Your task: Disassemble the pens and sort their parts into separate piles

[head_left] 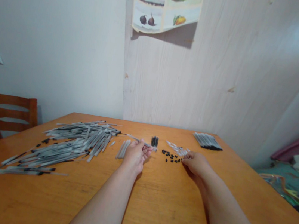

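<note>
Bare forearms (101, 202) come in from the bottom edge, reaching out over the work. Behind everything stands a pale wall (66, 30), and before it a broad orange-brown wooden table (163, 205). To the left is a slatted wooden chair (12, 101). A big, loose pile of grey-white tubes (77, 138), some with dark ends, spreads over the table's left part. Above, a sheet of fruit pictures (167, 9) hangs with its lower edge curling. The left hand (136, 154) pinches a slim pale tube (134, 138), held slantwise near the table's middle. The right hand (195, 162) has its fingertips drawn close together beside the small parts; whether anything is between them, I cannot tell. Beyond it, toward the far right corner, lies a neat row of black-ended tubes (207, 141). Several bare tubes (123, 149) lie side by side just left of the left hand. Smaller are the short dark sticks (154, 141) set close together between the hands, then scattered whitish pieces (176, 147), and smallest, little black bits (172, 157) near the right fingertips.
</note>
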A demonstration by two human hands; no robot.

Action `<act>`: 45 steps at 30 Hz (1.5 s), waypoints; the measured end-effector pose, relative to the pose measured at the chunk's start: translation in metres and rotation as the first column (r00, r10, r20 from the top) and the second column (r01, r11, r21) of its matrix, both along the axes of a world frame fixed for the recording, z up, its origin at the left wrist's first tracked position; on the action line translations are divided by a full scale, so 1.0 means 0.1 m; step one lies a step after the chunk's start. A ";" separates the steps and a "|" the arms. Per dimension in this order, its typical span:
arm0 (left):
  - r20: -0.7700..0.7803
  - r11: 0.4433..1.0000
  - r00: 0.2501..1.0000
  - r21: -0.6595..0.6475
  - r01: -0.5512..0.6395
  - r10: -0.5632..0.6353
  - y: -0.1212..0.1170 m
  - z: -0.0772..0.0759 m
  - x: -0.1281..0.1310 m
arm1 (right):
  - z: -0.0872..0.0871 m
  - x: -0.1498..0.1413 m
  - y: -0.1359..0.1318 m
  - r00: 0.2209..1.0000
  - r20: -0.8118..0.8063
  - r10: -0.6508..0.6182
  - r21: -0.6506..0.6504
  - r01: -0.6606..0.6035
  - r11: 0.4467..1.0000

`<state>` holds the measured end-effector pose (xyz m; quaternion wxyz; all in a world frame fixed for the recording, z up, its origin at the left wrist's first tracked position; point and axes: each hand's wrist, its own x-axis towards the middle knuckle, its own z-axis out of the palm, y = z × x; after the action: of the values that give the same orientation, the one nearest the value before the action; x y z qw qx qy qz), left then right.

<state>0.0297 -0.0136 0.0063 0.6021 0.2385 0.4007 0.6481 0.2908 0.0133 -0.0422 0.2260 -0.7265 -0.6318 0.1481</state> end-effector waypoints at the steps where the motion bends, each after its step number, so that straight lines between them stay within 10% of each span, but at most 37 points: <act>1: -0.002 1.000 1.000 0.000 0.000 0.000 0.00 0.00 0.00 | 0.00 0.00 0.00 1.000 0.003 0.002 -0.001 -0.002 1.000; 18: -0.044 1.000 0.999 0.010 0.027 -0.026 0.01 -0.03 0.01 | 0.16 -0.14 -0.10 0.994 -0.026 -0.106 0.206 0.109 0.973; 27: -0.114 0.998 0.993 0.044 0.038 -0.033 -0.02 -0.03 0.06 | 0.40 -0.91 -0.39 0.920 -0.164 0.357 0.429 -0.259 0.865; 45: -0.147 0.990 0.980 0.071 -0.126 0.135 0.13 0.00 -0.17 | 0.38 -0.87 -0.43 0.936 -0.080 0.343 0.357 -0.295 0.886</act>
<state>0.0130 -0.0009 0.0061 0.5185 0.2787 0.4400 0.6782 0.2034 -0.0295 -0.0040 0.3642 -0.5503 -0.7412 0.1232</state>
